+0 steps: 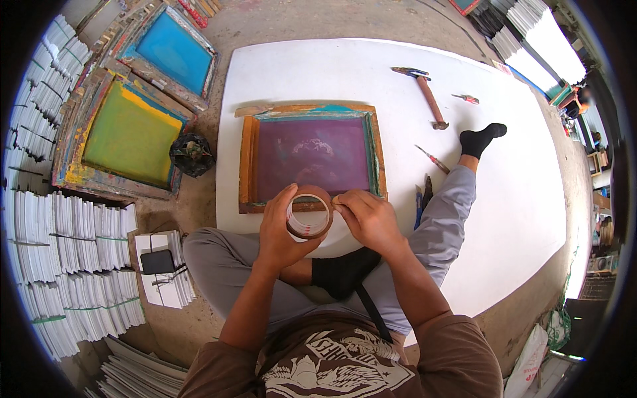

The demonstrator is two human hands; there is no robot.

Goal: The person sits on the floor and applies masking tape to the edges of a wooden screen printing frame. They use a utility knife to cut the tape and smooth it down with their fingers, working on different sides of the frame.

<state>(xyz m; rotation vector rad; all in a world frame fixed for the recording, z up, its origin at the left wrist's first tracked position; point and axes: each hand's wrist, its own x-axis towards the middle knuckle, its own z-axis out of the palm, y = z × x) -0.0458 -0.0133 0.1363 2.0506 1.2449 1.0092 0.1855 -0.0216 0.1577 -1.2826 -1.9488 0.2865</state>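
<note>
My left hand (273, 229) is wrapped around the side of a roll of brown tape (316, 192), its white cardboard core facing up. At the roll's right edge, my right hand (373, 220) has thumb and forefinger pinched together on the tape's end; the end itself is mostly hidden by the fingers. Just beyond both hands lies a screen-printing frame (248, 156) of worn wood, with purple mesh (312, 162) and a pale figure in its middle. The frame rests flat on a white board (411, 50), partly under my hands.
On the board's right lie a hammer (428, 99), two screwdrivers (438, 163) and blue-handled pliers (419, 205), near my outstretched leg. Blue (174, 50) and yellow-green (129, 136) screens lean at left beside a black plastic bag (192, 154). Bundled paper stacks (73, 222) line the left side.
</note>
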